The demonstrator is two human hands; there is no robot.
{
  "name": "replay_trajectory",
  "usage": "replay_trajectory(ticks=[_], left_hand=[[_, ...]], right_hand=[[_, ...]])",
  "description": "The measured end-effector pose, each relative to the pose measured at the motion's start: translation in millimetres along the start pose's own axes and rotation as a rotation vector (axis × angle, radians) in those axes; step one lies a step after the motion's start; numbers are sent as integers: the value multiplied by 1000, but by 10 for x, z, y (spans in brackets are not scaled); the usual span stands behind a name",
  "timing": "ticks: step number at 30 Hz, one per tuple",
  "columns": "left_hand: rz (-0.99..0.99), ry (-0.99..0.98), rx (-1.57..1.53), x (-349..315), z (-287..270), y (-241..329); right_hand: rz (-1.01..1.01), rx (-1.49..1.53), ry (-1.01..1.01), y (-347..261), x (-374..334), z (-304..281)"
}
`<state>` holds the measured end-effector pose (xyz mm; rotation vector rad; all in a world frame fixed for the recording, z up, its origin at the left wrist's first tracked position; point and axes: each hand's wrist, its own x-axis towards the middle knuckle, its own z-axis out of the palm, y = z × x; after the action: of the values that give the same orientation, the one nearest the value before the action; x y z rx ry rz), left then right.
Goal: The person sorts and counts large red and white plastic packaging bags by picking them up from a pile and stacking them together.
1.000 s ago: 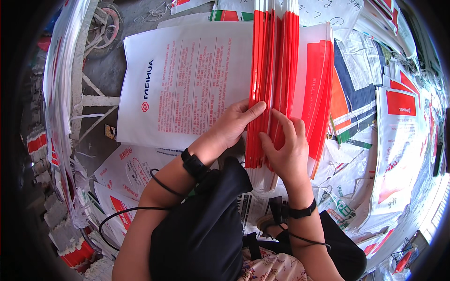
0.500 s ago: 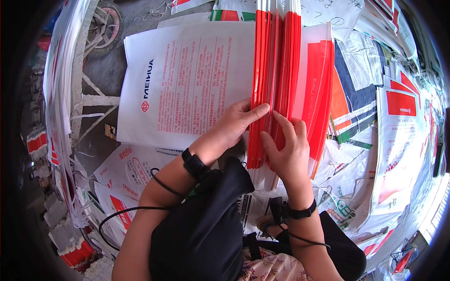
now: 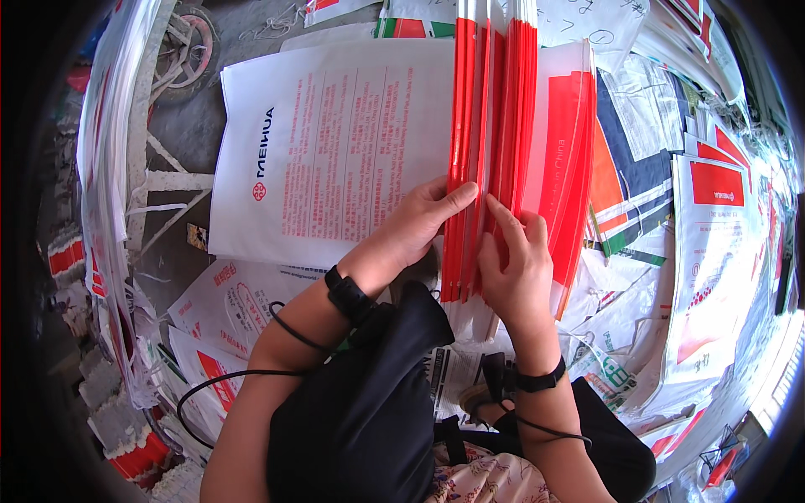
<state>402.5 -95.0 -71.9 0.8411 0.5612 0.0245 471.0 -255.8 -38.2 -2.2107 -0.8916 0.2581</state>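
Left hand (image 3: 419, 222) gripping red-edged sheets (image 3: 514, 101), thumb atop; right hand (image 3: 521, 268) curled, grip unclear

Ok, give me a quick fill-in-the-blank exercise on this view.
1. The left hand has its ____ on top of the red bundle.
2. The right hand touches a bundle coloured mainly ____.
3. The large white printed sheet lies to the bundle's ____.
4. The left wristband is ____.

Missing words: thumb; red; left; black.
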Motion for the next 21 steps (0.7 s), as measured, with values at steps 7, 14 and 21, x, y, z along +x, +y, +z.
replay_trajectory(ticks=[7,14,21], left_hand=[[-10,-29,-10,-14,-67,8],[-67,-5,-21,-22,-21,38],[-6,-15,33,-21,-17,22]], right_hand=[[17,16,0,-61,21,6],[69,38,-35,-37,29,-72],[-9,-7,-15,-76,25,-40]])
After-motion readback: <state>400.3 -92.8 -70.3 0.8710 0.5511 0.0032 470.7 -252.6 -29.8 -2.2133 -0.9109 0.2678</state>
